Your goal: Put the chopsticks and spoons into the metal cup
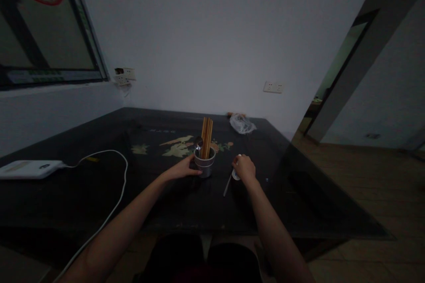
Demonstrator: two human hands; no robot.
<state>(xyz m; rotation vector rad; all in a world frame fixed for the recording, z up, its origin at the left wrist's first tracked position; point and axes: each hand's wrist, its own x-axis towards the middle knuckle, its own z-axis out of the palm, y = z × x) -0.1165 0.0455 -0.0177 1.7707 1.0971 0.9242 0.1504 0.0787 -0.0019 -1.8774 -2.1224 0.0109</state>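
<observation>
A small metal cup [205,165] stands on the dark table [99,194], holding several wooden chopsticks [206,137] and a metal spoon [198,143]. My left hand [182,170] rests against the cup's left side, fingers wrapped toward its base. My right hand [245,167] is just right of the cup, fingers curled down on a white spoon [231,179] that lies on the table, its handle pointing toward me.
A white power strip [29,169] with a white cable [113,185] lies at the table's left. A crumpled clear plastic bag [243,124] sits at the far edge by the wall. A doorway opens on the right; wooden floor lies beyond the table's right edge.
</observation>
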